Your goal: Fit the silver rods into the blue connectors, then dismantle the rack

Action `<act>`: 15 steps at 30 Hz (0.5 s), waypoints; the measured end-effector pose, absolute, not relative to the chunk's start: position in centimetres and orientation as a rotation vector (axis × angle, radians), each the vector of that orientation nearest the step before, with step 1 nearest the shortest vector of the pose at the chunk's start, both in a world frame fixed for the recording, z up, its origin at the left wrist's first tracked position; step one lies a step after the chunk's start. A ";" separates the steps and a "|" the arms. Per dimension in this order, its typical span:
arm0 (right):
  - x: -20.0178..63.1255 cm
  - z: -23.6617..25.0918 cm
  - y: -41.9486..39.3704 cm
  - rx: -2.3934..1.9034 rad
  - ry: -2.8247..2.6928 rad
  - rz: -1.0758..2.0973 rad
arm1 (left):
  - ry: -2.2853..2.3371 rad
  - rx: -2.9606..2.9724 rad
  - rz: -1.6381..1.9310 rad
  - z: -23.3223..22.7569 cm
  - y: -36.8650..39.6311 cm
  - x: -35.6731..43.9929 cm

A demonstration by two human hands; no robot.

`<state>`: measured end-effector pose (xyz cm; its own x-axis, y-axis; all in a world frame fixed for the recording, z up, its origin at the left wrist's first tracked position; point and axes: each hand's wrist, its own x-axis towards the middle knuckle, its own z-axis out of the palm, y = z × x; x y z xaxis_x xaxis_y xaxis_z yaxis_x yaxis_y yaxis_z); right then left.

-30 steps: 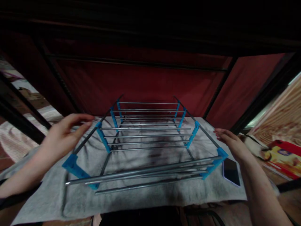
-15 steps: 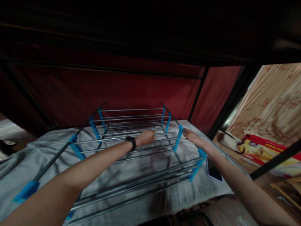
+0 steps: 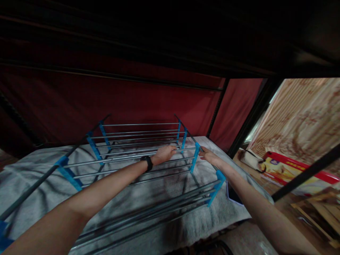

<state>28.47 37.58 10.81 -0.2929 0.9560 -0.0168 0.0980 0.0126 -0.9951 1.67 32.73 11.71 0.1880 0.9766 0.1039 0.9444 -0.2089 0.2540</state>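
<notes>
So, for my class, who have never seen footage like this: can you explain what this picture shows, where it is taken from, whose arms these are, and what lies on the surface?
The picture comes from a camera worn on a person's head, looking forward and down, so both arms belong to that person. There is no machine. On a grey cloth lies a rack of thin metal rods joined by blue plastic pieces, inside a dark frame with red fabric walls. The left hand, with a black watch on its wrist, has its fingers curled on a rod. The right hand touches the rack's side rail by a blue connector. A phone lies on the cloth beside the rack.
</notes>
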 end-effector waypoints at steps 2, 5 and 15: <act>28.5 10.8 37.6 -1.112 -1.556 1.355 | 1.910 2.325 0.342 11.7 32.5 1.7; 28.6 10.7 37.7 -1.127 -1.634 1.302 | 1.920 2.372 0.302 11.9 32.2 1.9; 28.4 11.1 39.1 -1.237 -1.872 1.042 | 1.709 2.476 0.326 13.0 33.9 3.8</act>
